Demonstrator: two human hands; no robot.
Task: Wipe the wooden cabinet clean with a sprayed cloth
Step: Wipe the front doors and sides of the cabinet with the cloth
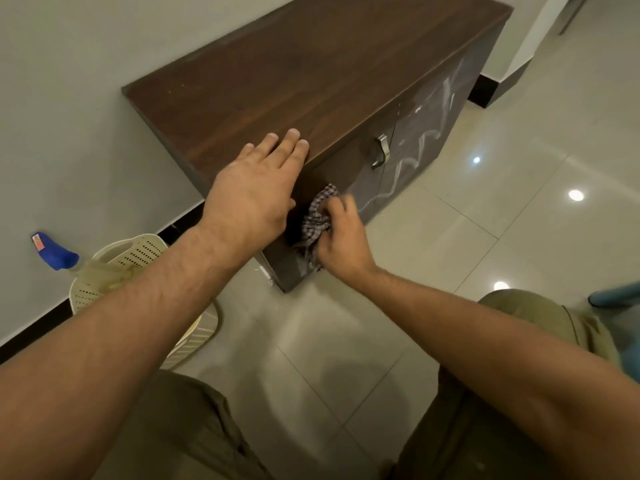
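Note:
The dark wooden cabinet (311,74) stands against the grey wall, its front doors glossy with a metal handle (381,150). My left hand (256,188) lies flat, fingers spread, on the near front corner of the cabinet top. My right hand (341,237) grips a crumpled checked cloth (317,220) and presses it against the lower front of the near door. A spray bottle with a blue head (55,252) stands in the basket at the left.
A cream perforated plastic basket (138,252) sits on the tiled floor to the left of the cabinet, partly behind my left forearm. My knees in olive trousers are at the bottom. A teal object (616,294) shows at the right edge.

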